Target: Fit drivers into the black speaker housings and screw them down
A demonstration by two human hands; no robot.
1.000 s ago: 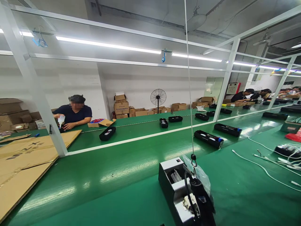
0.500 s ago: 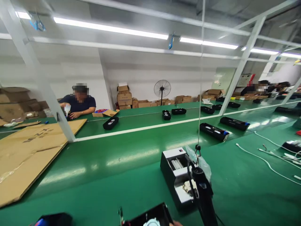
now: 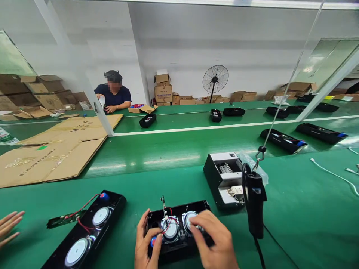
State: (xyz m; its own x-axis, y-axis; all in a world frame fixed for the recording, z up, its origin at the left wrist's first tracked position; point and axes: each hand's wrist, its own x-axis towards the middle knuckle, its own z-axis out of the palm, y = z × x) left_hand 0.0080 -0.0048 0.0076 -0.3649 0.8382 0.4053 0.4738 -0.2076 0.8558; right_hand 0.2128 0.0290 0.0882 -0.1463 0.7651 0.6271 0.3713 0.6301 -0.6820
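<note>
- Long glossy green conveyor table [image 3: 157,157], a white stripe along its far edge.
- Plain white back wall [image 3: 224,45].
- Black pedestal fan [image 3: 215,79] against it.
- Brown cardboard cartons [image 3: 163,89] stacked at wall foot.
- Flattened brown cardboard sheets [image 3: 56,149] at table's left edge.

Black two-speaker housing [image 3: 179,231] lay near tabletop [image 3: 157,186] front edge, left hand [image 3: 147,248] on its left end, right hand [image 3: 217,243] on its right. Longer black speaker housing [image 3: 86,233] to left, beside it. Black-and-grey screw feeder box [image 3: 224,179] behind right; black hanging electric screwdriver [image 3: 254,203] just right of box. Flat brown cardboard sheets [image 3: 56,149] far left.
</note>
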